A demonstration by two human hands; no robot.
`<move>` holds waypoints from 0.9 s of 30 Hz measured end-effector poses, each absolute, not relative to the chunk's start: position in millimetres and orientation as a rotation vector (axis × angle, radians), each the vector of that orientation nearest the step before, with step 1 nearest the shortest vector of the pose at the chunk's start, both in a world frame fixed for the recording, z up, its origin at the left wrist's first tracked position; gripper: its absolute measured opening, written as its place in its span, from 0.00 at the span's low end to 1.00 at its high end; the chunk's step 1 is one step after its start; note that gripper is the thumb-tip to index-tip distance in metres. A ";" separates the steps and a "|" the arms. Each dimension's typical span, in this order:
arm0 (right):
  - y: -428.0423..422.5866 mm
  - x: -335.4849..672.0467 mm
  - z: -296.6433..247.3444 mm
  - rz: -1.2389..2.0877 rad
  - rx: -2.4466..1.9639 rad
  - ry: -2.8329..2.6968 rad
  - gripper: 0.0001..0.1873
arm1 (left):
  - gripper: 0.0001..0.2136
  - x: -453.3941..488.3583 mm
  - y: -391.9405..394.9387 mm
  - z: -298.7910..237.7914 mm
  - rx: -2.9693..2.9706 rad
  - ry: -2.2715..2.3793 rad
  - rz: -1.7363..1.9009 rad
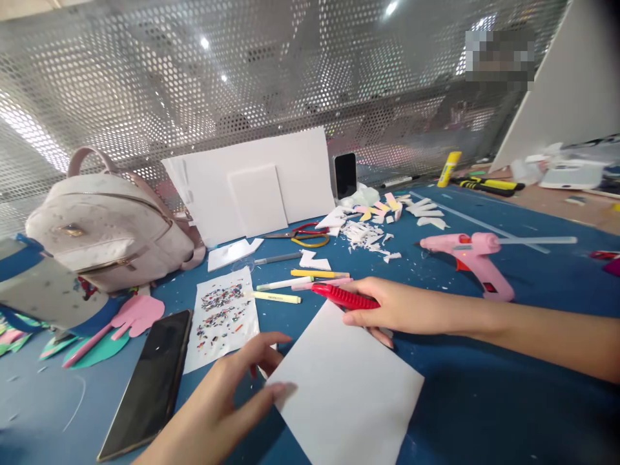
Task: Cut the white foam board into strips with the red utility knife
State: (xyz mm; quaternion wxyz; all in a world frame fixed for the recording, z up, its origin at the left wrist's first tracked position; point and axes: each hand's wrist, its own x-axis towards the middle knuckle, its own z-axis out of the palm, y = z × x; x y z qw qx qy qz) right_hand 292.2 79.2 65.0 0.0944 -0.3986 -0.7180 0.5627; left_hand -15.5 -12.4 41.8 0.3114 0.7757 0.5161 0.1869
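Observation:
A white foam sheet (346, 394) lies tilted on the blue table (484, 400) in front of me. My left hand (232, 394) rests at its left corner with the fingers apart, the fingertips touching the sheet's edge. My right hand (392, 307) reaches in from the right, closed round a red utility knife (341, 296) that points left, just above the sheet's top corner.
A black phone (150, 381) and a sheet of confetti bits (223, 316) lie at the left, several markers (290, 284) beyond. A pink glue gun (469, 255) lies at the right. A pale backpack (106, 226), white boards (261, 184), scissors (305, 234) and foam scraps (368, 232) sit farther back.

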 end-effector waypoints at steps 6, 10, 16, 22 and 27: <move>76.3 302.4 54.7 1.656 -1.185 -2.156 0.14 | 0.15 0.9 -14.1 50.0 1.954 1.272 0.465; 77.7 321.6 55.9 1.623 -1.251 -2.176 0.13 | 0.15 6.6 -9.3 55.5 1.931 1.250 0.444; 83.7 349.0 55.9 1.520 -1.317 -2.196 0.14 | 0.15 14.7 -0.3 57.1 1.917 1.257 0.443; 76.4 348.4 58.1 1.535 -1.209 -2.150 0.23 | 0.13 29.0 14.5 61.6 1.772 1.228 0.455; 68.5 336.4 58.1 1.637 -1.175 -2.063 0.18 | 0.18 34.9 29.0 56.4 1.620 1.181 0.601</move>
